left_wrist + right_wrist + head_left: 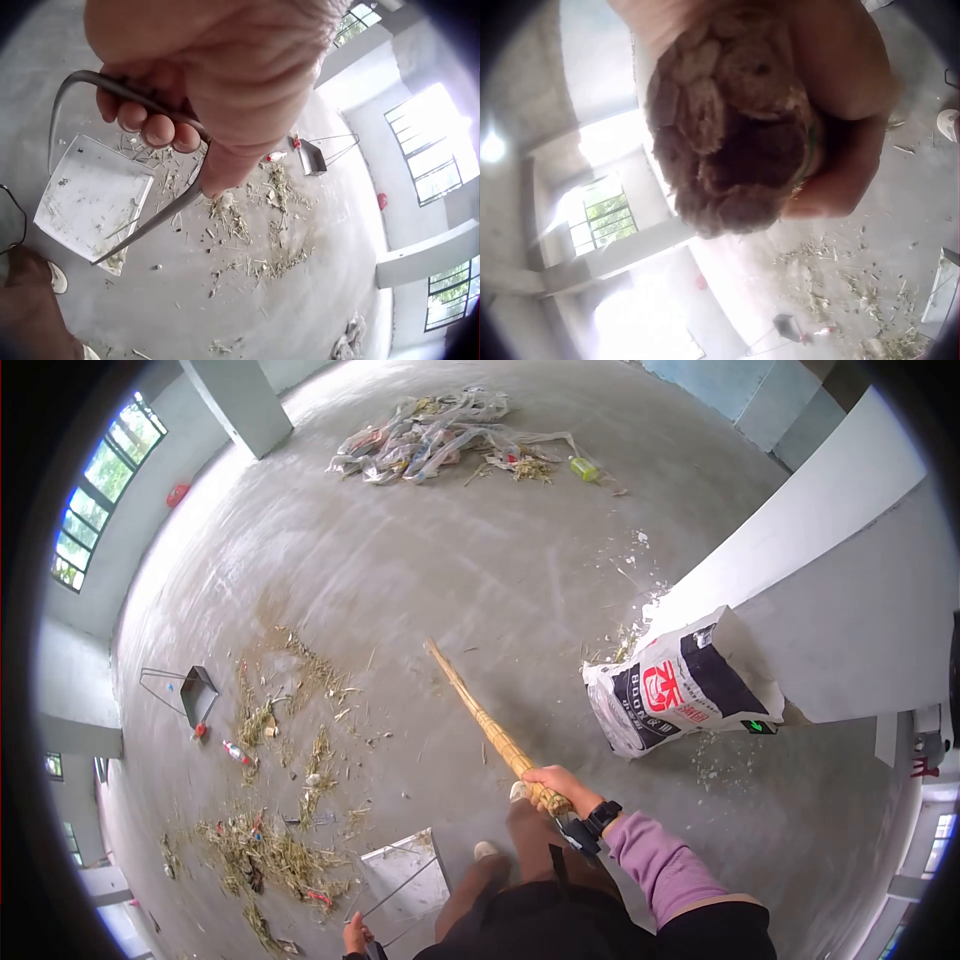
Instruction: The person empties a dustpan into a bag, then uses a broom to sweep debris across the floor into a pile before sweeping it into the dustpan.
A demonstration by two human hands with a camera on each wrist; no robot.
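Observation:
My right hand (562,785) grips the thick end of a straw broom (487,725), which slants out over the floor ahead. In the right wrist view the cut stalk ends of the broom (701,64) fill the middle, with my fingers wrapped round the bundle. Low in the head view, my left hand (357,935) holds the metal handle of a white dustpan (428,880). The left wrist view has the fingers curled round the bent handle (161,212) and bits of debris on the pan. Straw litter (265,850) lies on the floor to the pan's left.
A printed white sack (650,705) stands at the right beside a white pillar (840,590), with white flakes around it. Plastic bags and rubbish (430,445) are heaped at the far side. A second dustpan (198,696) and a red-capped bottle (236,752) lie left.

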